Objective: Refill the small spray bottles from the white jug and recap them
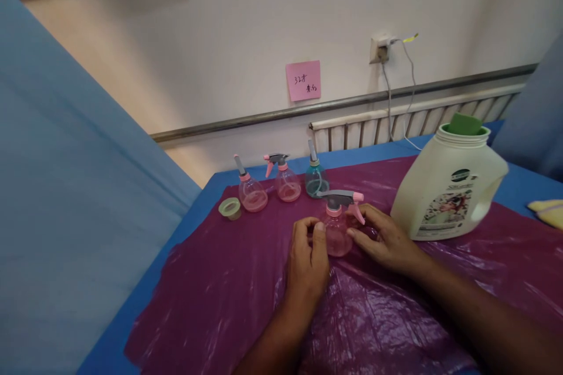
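A small pink spray bottle (338, 237) with a grey and pink trigger head stands upright on the dark red plastic sheet (211, 293). My left hand (308, 252) holds it from the left, fingers bent and thumb along its side. From the right, my right hand (382, 237) grips the same bottle with thumb and fingers, below the trigger. Behind stand two more pink-necked spray bottles (253, 194) (288, 184) and a teal one (316, 180). A pale green cap (230, 208) sits at the left of that row.
Right of my hands stands a large cream jug (448, 187) with a green piece (464, 124) in its mouth. A yellow cloth (548, 212) lies at the far right. Blue curtain (65, 187) hangs at left; cables run from a wall socket (380, 50).
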Action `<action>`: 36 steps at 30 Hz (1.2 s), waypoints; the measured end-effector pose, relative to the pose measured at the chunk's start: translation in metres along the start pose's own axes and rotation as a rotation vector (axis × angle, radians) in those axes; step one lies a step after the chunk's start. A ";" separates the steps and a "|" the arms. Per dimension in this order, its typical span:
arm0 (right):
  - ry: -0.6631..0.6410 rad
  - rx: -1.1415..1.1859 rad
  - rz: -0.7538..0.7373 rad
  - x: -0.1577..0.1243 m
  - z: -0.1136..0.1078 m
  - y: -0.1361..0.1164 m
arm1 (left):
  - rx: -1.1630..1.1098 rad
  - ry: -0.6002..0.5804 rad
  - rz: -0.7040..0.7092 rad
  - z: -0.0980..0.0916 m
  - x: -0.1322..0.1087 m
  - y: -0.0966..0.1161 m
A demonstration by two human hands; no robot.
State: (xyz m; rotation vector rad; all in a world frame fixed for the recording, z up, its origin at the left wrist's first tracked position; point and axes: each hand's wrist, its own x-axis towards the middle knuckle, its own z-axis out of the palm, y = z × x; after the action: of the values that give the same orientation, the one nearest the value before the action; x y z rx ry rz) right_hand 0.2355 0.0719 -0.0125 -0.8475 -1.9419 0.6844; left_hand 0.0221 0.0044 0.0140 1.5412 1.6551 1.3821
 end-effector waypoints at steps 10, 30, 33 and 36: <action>-0.026 0.044 0.034 -0.004 0.004 0.006 | -0.001 0.020 0.002 0.005 0.003 -0.008; 0.064 0.054 0.064 -0.003 0.005 0.003 | 0.008 0.019 0.020 0.010 0.000 -0.007; 0.073 0.049 0.057 -0.003 0.004 0.003 | 0.013 0.010 0.023 0.009 -0.001 -0.004; 0.065 0.048 0.051 -0.002 0.003 0.002 | 0.018 0.008 0.020 0.008 -0.001 -0.002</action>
State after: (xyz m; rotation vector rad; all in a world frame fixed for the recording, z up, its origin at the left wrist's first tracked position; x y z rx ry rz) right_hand 0.2338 0.0713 -0.0166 -0.8821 -1.8444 0.7219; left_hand 0.0288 0.0065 0.0088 1.5677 1.6659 1.3893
